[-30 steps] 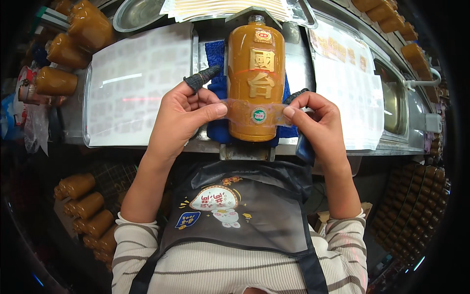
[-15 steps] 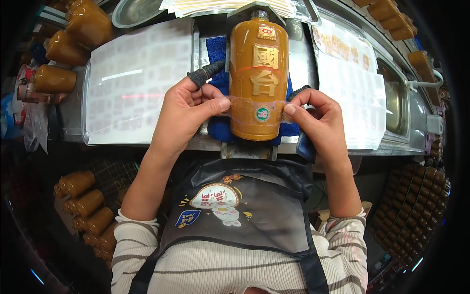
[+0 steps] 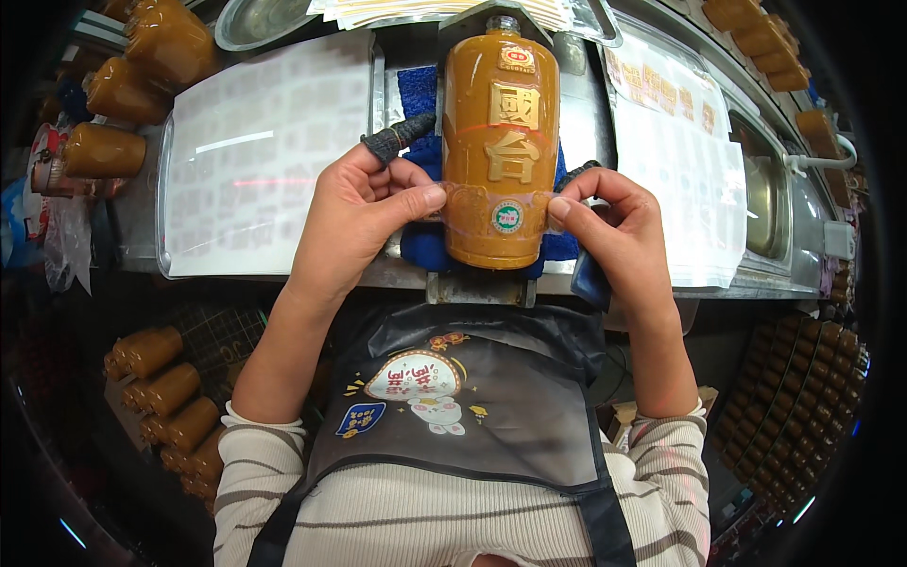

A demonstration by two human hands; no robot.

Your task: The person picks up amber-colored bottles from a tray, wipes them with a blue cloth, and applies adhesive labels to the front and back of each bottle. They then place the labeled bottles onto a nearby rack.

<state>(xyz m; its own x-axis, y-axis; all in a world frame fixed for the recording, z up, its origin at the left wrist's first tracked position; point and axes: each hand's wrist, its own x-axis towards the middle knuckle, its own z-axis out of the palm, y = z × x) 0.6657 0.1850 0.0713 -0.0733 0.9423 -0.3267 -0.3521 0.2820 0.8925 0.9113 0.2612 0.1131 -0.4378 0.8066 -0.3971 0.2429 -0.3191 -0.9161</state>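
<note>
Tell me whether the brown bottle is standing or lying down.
Lying down: the brown bottle rests lengthwise on the blue pad, neck pointing away.

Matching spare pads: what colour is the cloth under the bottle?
Blue cloth, seen in the head view.

Bright overhead light, glare on laminated sheet, dark fisheye-bent edges

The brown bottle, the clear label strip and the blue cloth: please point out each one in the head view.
brown bottle [image 3: 501,104], head view, upper body under the neck.
clear label strip [image 3: 463,213], head view, left part across the bottle's lower body.
blue cloth [image 3: 420,248], head view, corner under the bottle's left side.
</note>
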